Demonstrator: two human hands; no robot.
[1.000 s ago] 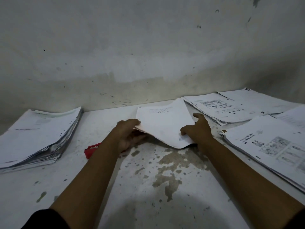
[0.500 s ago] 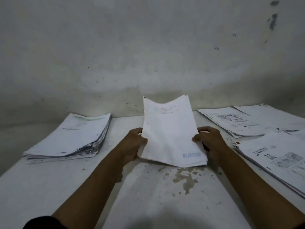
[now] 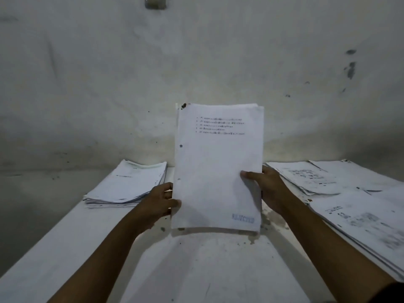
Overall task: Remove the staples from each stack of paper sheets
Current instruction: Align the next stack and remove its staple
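A stack of white paper sheets [image 3: 218,171] stands upright on its bottom edge on the white table [image 3: 196,270], facing me. A few lines of print run across its top, a blue stamp marks its lower right corner, and a dark mark sits at its top left corner. My left hand [image 3: 158,204] grips the stack's left edge, thumb on the front. My right hand [image 3: 265,189] grips the right edge, thumb across the front sheet.
A thick pile of papers [image 3: 126,184] lies on the table to the left. Two printed piles lie at the right: one at the back [image 3: 323,178], one nearer along the right edge [image 3: 367,224]. A stained wall [image 3: 196,73] rises right behind the table.
Both hands lifted the stack off the table and stood it upright on its bottom edge. The red tool beside my left hand a second ago is out of sight.
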